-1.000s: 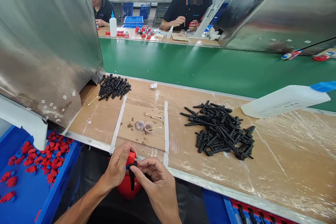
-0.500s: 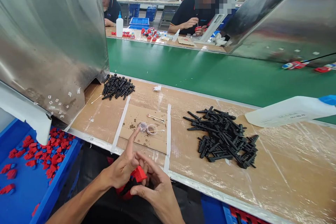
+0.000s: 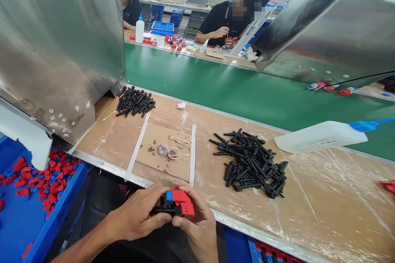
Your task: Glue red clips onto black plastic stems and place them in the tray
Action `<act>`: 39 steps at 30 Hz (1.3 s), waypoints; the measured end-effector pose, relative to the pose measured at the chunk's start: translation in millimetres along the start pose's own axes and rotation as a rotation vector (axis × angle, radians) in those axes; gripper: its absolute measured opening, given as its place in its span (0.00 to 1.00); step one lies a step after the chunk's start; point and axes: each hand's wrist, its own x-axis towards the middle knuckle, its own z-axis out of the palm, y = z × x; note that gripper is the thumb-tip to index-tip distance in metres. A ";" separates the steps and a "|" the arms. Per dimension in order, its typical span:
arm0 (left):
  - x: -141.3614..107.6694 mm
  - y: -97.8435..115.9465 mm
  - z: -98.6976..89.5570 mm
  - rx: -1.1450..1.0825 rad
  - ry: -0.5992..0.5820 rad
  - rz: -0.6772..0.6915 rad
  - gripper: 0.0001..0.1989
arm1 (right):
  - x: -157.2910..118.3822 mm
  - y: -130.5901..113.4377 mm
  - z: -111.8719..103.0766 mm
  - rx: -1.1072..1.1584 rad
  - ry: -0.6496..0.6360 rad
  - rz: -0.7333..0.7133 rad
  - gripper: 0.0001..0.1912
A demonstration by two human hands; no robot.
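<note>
Near the front edge of the table, my left hand point(image 3: 135, 214) is closed around a black plastic rod point(image 3: 165, 210), with the thumb along its underside. My right hand point(image 3: 202, 224) grips a red and blue plastic part point(image 3: 184, 202) between thumb and fingers. The rod's blocky end touches the red part's lower side; whether the two are joined I cannot tell. Past my hands lies a cardboard piece point(image 3: 148, 160) with two small clear cups point(image 3: 173, 154) and several cotton swabs point(image 3: 179, 141).
Black rods lie in a large pile point(image 3: 251, 164) to the right and a smaller pile point(image 3: 135, 102) at the back left. A blue bin point(image 3: 18, 222) holds red and blue parts. A white bottle point(image 3: 317, 137) lies tilted by the green belt point(image 3: 197, 86). Two people sit opposite.
My left index finger was stretched out and now curls in around the black rod. The red and blue part has turned and moved slightly right, showing more clearly. The view has shifted a little.
</note>
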 end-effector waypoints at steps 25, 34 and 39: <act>-8.2 1.2 26.1 0.424 0.096 0.109 0.22 | -13.7 -1.5 -7.6 -0.099 0.026 -0.035 0.30; -5.6 -5.1 35.6 -0.316 0.086 -0.115 0.19 | -19.4 21.4 -8.2 -0.077 0.090 -0.046 0.25; 0.0 -14.0 43.7 -1.350 -0.114 -0.295 0.23 | -16.7 30.5 -9.0 -0.139 0.152 0.072 0.20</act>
